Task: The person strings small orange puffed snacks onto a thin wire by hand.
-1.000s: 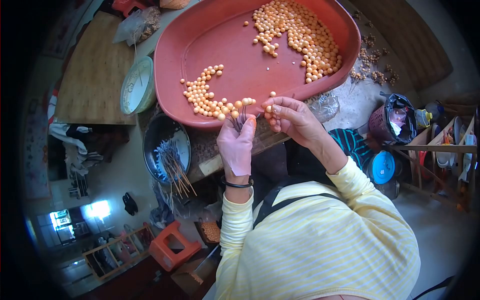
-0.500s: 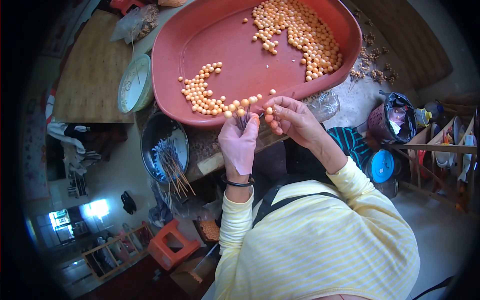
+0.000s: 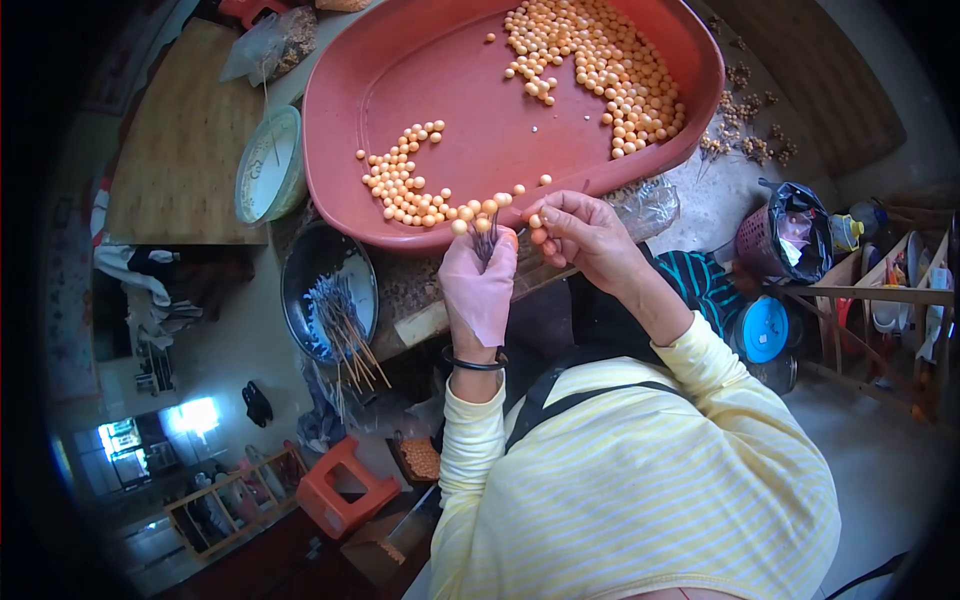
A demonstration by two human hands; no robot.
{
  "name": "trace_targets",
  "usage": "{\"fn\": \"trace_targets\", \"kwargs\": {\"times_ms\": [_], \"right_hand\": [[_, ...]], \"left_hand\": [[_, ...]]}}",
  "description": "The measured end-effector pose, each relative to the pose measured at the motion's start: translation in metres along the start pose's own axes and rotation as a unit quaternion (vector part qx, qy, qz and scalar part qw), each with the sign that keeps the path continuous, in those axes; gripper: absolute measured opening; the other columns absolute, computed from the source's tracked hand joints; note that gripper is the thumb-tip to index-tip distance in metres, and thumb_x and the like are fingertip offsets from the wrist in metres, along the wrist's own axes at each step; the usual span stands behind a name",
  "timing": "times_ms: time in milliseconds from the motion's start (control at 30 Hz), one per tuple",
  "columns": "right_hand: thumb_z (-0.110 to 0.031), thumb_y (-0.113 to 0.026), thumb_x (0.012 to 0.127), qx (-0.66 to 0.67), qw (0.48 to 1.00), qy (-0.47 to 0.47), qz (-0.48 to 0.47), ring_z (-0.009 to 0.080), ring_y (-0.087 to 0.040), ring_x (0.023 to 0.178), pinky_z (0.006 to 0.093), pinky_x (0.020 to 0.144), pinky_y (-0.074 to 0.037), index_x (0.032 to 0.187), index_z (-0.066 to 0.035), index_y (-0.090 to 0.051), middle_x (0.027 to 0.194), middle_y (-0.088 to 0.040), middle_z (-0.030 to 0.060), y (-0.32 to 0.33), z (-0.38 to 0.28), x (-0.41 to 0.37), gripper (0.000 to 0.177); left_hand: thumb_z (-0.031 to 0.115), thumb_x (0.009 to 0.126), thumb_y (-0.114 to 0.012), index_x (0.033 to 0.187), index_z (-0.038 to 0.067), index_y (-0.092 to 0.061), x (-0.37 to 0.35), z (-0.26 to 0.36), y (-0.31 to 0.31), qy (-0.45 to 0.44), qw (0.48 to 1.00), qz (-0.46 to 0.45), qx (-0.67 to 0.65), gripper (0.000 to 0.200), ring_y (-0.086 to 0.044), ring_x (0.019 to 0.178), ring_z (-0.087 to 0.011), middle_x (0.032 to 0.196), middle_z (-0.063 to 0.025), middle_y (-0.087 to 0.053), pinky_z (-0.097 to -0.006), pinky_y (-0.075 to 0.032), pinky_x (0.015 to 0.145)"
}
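My left hand point(image 3: 478, 295), in a thin pinkish glove, is closed around a bunch of thin dark stems point(image 3: 485, 247). Several round orange beads point(image 3: 474, 212) sit at the stem tips, just over the near rim of a red plastic tub point(image 3: 450, 90). Close on the right, my right hand point(image 3: 595, 238) pinches a small orange bead point(image 3: 535, 221) between thumb and forefinger. More beads show by its curled lower fingers. Inside the tub lie a big heap of loose orange beads point(image 3: 640, 95) at the far right and a smaller curved group point(image 3: 395, 185) near the left hand.
A dark bowl point(image 3: 290, 285) with white-tipped sticks point(image 3: 345, 325) stands left of my hands. Behind it is a pale green basin point(image 3: 290, 165). To the right are a lined purple basket point(image 3: 755, 245), a blue lid point(image 3: 764, 330) and dried sprigs point(image 3: 740, 125). A red stool point(image 3: 340, 490) stands lower left.
The stem bunch in my left hand has shifted very slightly to the right. My right hand's fingers have moved a little to the left, the bead still pinched.
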State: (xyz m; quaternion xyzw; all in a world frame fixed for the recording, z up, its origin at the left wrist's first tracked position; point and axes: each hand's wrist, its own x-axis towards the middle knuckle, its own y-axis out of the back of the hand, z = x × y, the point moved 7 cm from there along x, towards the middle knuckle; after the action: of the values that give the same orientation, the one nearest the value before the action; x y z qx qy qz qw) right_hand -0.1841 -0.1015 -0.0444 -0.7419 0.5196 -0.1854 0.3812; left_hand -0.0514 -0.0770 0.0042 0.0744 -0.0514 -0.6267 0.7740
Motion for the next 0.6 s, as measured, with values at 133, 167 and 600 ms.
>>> {"fn": "trace_targets", "kwargs": {"times_ms": [133,167,600], "right_hand": [[-0.014,-0.056,0.093,0.01,1.0,-0.008,-0.003,0.0049,-0.052,0.056,0.0145,0.048,-0.04,0.098,-0.002,-0.061,0.076,-0.063,0.0045,0.0005,0.0,0.0011,0.013],[-0.014,-0.056,0.093,0.01,1.0,-0.008,-0.003,0.0049,-0.052,0.056,0.0145,0.048,-0.04,0.098,-0.002,-0.061,0.076,-0.063,0.0045,0.0014,0.0006,0.0011,0.013],[-0.016,-0.055,0.094,0.0,1.0,0.001,-0.023,0.0045,-0.053,0.057,0.0142,0.048,-0.04,0.098,-0.002,-0.061,0.075,-0.061,0.0036,0.0021,0.0029,0.0019,0.015]], "left_hand": [[0.001,0.084,-0.061,0.088,-0.002,-0.06,-0.0007,0.0011,0.0016,0.032,0.999,-0.003,-0.003,0.005,-0.049,0.062,-0.007,0.075,-0.0019,-0.059,-0.0173,-0.04,0.056],[0.001,0.084,-0.061,0.088,-0.002,-0.06,-0.0012,0.001,0.0013,0.033,0.999,-0.003,-0.002,0.005,-0.049,0.062,-0.007,0.075,-0.0019,-0.059,-0.0173,-0.04,0.056],[0.0,0.085,-0.06,0.087,-0.001,-0.059,0.0005,-0.0003,-0.0045,-0.004,1.0,-0.02,-0.014,0.003,-0.048,0.062,-0.006,0.076,-0.0017,-0.058,-0.017,-0.039,0.055]]}}
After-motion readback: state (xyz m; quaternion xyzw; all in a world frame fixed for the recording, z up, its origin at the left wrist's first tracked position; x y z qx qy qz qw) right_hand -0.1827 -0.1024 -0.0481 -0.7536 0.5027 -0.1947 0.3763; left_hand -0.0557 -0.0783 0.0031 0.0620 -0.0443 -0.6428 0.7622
